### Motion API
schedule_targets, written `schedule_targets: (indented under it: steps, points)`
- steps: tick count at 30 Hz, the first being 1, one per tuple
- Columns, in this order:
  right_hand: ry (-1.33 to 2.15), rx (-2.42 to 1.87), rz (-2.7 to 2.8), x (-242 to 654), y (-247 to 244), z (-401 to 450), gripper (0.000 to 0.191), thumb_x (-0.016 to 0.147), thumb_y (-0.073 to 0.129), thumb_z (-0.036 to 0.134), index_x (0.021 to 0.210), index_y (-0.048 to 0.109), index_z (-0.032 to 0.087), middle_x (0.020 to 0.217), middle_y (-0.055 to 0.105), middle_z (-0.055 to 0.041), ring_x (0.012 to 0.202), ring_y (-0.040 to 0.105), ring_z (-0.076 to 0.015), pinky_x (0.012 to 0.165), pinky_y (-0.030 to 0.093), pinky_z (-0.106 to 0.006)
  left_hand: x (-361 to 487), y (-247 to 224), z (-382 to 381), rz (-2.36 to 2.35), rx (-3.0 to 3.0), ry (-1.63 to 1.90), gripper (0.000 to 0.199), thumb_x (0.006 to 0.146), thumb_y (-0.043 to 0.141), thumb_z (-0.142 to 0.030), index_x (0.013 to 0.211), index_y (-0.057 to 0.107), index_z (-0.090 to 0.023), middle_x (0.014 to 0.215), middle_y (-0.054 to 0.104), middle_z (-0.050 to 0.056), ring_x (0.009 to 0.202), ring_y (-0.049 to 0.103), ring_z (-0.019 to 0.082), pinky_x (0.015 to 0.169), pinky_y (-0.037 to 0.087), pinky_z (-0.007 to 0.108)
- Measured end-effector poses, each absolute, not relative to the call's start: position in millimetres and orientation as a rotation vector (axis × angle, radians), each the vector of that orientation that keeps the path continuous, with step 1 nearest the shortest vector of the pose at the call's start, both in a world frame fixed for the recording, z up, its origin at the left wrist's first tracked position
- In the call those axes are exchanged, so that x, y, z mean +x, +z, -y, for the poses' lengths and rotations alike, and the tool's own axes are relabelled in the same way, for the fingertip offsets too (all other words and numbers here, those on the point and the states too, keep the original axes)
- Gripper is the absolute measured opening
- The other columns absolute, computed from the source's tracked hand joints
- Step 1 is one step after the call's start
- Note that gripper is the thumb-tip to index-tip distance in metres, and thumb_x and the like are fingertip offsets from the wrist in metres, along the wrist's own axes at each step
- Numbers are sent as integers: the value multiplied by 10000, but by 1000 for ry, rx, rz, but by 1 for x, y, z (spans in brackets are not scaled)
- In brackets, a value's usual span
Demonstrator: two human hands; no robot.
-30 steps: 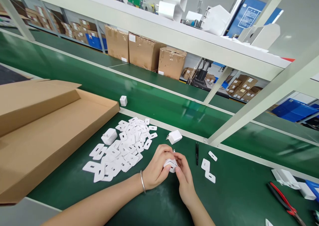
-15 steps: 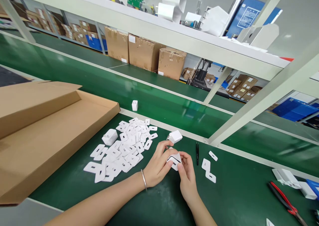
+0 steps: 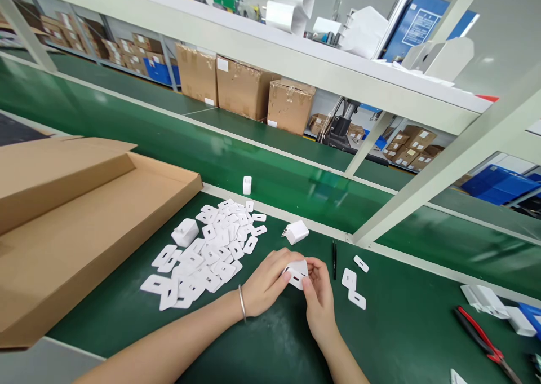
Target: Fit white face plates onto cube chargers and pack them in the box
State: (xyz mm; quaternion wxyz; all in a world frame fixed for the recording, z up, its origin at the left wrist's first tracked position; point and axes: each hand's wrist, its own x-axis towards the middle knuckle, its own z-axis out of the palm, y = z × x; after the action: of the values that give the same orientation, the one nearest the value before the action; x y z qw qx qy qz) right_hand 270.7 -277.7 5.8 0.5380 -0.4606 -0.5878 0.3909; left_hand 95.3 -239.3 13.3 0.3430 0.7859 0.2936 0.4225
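Cardboard boxes (image 3: 241, 88) line the strip behind the green table (image 3: 406, 316), beneath a white shelf (image 3: 270, 40). Near the table's middle, the left hand (image 3: 271, 279) and right hand (image 3: 320, 294), fingers curled narrow, together hold a white charger piece (image 3: 297, 273), slot showing; a charger (image 3: 296, 232) lies just beyond.

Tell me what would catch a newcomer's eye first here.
Probably the heap of white slotted pieces on the green table, between the open cardboard box and the left hand. Next, that hand and the right hand, holding a white part together. Far right, red-and-black pliers stand out.
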Motion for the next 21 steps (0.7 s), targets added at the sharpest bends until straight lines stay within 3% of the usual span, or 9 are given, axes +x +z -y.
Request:
schedule_targets:
  steps: [13,21]
  points:
    - [920,-1135,1408,272,6,279,319,1020,561,514,1203,585,254,1083,653,-60,950,643,-197,827,558,-328,95,6,241,-707,2043,1110,522,1092,229,-533,1369,561,-240,1203,657,105,1090,592,257,969,490,422]
    - [951,-1121,1390,271,8,280,328,1006,594,508,1234,582,273,1121,657,-60,987,642,-199,873,560,-336,96,2,240,-673,1983,1155,425,1107,285,-457,1362,552,-245,1179,629,76,1085,571,228,969,459,383]
